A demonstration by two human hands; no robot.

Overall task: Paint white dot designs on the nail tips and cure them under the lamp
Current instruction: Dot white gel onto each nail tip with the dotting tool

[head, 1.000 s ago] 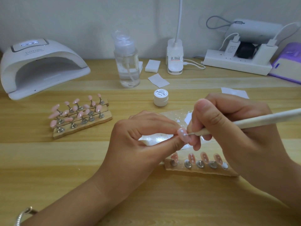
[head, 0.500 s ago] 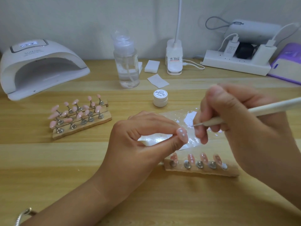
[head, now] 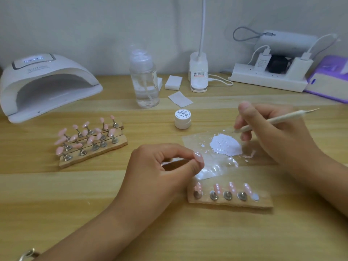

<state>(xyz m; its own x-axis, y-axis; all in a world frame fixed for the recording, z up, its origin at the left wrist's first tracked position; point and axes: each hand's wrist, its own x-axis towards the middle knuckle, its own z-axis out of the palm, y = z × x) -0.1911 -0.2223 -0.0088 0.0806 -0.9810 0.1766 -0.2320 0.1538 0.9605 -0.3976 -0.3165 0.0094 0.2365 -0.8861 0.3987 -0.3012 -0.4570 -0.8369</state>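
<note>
My left hand (head: 163,170) pinches a pink nail tip (head: 198,156) with white dots, held just above the table. My right hand (head: 271,136) grips a white dotting pen (head: 273,120); its fine tip hovers at the far edge of a clear film (head: 216,166) bearing a blob of white paint (head: 226,146). In front lies a wooden holder (head: 229,201) with several dotted pink tips on metal stands. A second wooden holder (head: 90,144) at the left carries several plain pink tips. The white curing lamp (head: 45,85) stands at the far left, its opening facing me.
A small white paint jar (head: 182,119) sits behind the film. Further back stand a clear pump bottle (head: 144,81), white pads (head: 174,81), a wipe (head: 179,98), a desk lamp base (head: 198,76), a power strip (head: 267,80) with chargers and a purple box (head: 329,81).
My right hand has pulled the pen away from the held nail tip, up and to the right, over to the white paint on the film. My left hand has stayed put.
</note>
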